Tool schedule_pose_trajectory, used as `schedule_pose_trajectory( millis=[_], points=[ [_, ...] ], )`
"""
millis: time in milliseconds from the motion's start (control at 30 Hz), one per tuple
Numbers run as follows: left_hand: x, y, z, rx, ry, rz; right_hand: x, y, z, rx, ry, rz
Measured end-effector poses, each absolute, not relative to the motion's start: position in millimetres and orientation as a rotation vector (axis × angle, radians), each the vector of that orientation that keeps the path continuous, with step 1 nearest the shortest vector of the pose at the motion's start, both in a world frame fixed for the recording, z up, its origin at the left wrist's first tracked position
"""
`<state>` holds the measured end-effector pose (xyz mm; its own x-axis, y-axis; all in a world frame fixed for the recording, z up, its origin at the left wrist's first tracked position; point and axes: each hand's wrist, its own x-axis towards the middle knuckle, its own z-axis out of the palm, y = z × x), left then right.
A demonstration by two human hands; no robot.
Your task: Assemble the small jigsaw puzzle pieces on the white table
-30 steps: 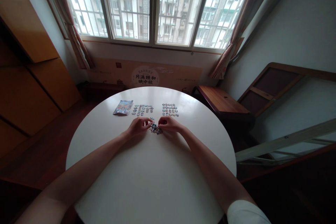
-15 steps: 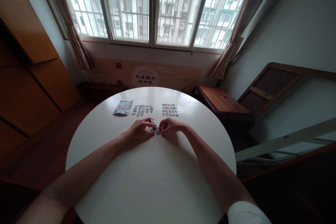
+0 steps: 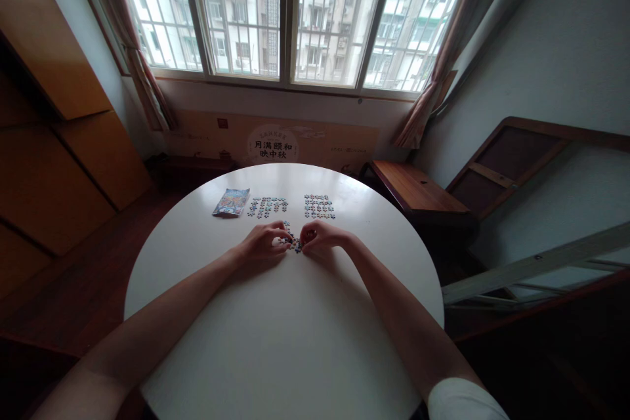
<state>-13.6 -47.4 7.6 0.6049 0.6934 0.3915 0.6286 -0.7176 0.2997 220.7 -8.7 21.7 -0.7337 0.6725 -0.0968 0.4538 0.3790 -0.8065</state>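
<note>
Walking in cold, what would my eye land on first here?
Two bare arms stretch over a round white table, and the left hand and right hand meet at a small cluster of jigsaw pieces. Just beyond lie a left patch of laid-out pieces, a right patch and, further left, a colourful picture card. A big barred window fills the far wall.

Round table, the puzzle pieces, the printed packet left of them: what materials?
Table: hard white top with a glossy finish, likely lacquer or laminate, since it mirrors the window light. Puzzle pieces: thin, flat and colour-printed, probably cardboard, though too small to be sure. Packet: flat and colour-printed with a faint sheen, either plastic film or glossy paper.
</note>
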Motion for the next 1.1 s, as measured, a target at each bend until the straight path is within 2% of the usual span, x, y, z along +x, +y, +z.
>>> schedule_pose_trajectory(
  millis=[267,400,567,733,867,1100],
  points=[
    [-13.5,-46.6,5.9,2.705,1.104,0.779,222.5,-5.4,20.0,-1.03,-2.421,1.184],
    [-13.4,-48.3,7.9,2.687,1.094,0.79,224.5,-7.3,23.1,-0.991,-2.382,1.271],
    [-12.5,-48.4,8.7,2.632,1.068,0.831,219.2,-11.9,27.7,-0.895,-2.038,1.495],
    [-14.6,-35.8,0.6,2.433,1.136,1.0,197.4,-16.1,19.9,-0.789,-1.611,1.495],
    [-16.4,-28.3,-4.4,2.277,1.143,1.13,187.2,-17.9,10.0,-0.811,-1.49,1.549],
    [-14.0,-33.9,-4.1,2.263,1.098,1.11,187.1,-20.3,9.3,-0.819,-1.464,1.535]
  ],
)
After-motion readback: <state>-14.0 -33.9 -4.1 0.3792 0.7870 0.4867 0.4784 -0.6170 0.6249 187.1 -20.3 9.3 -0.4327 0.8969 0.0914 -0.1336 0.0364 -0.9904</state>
